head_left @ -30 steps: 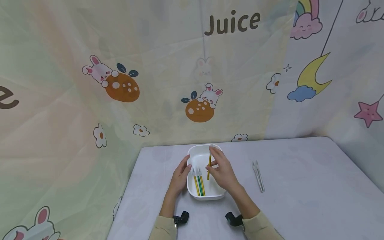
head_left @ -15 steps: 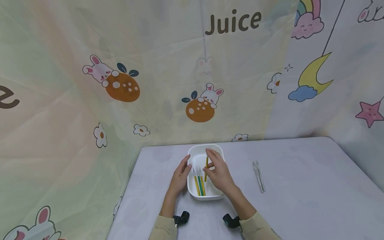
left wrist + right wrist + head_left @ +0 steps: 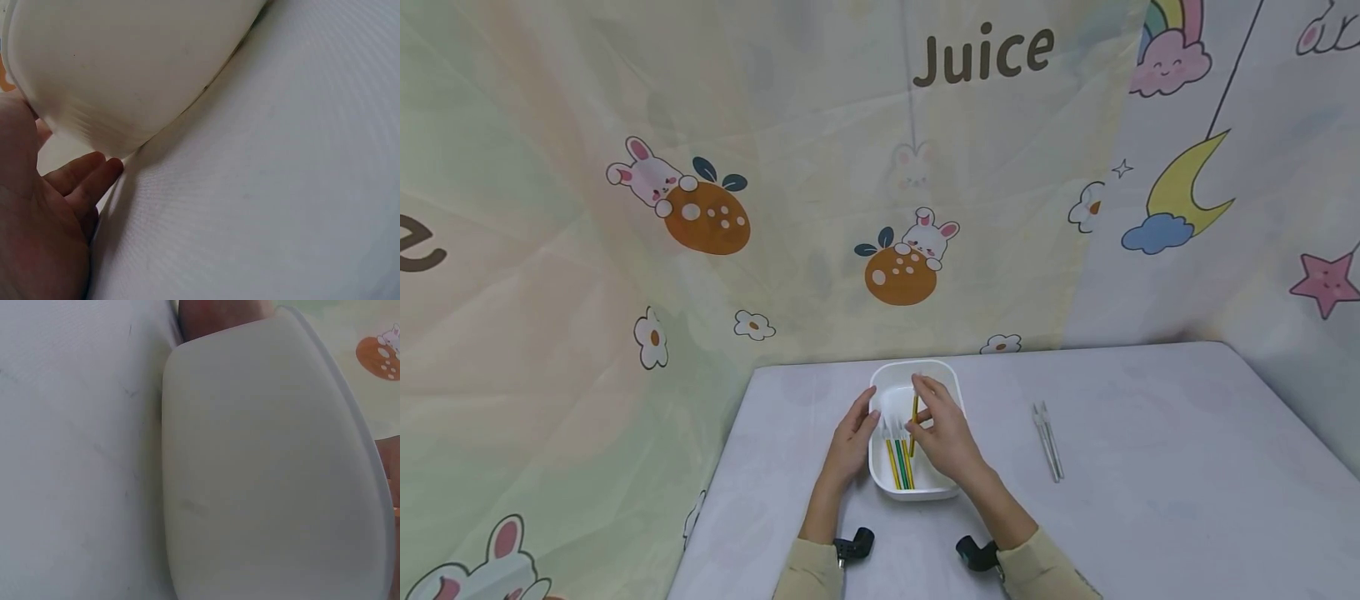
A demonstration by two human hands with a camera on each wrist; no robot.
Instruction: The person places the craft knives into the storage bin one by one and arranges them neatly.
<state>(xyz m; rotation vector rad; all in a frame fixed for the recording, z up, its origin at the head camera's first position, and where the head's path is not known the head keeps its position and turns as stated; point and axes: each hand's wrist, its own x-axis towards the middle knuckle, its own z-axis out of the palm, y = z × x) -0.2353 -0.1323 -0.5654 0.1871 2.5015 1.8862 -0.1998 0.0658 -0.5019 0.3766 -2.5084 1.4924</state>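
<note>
A white tray (image 3: 936, 477) stands on the table between the two hands. My left hand (image 3: 848, 440) holds its left side, thumb at the rim and fingers along the outer wall; in the left wrist view two fingertips (image 3: 114, 167) lie low against that wall. Over the tray, my right hand (image 3: 947, 435) pinches a small fork with a yellow handle (image 3: 915, 406), its upper end partly hidden by the fingers. Just left of it, a row of small forks lies in the tray: yellow (image 3: 892, 463), green (image 3: 899, 467) and yellow (image 3: 907, 467). In the right wrist view the tray's wall (image 3: 269, 462) hides most of that hand.
Two slim silver-coloured forks (image 3: 1048, 442) lie side by side on the white-covered table (image 3: 1150, 467), right of the tray. A printed cloth backdrop (image 3: 805, 250) hangs right behind the table. Each wrist wears a black camera (image 3: 854, 545).
My right hand has moved slightly left and lower with the yellow-handled fork, bringing it close beside the row in the tray. The left hand and tray have stayed in place.
</note>
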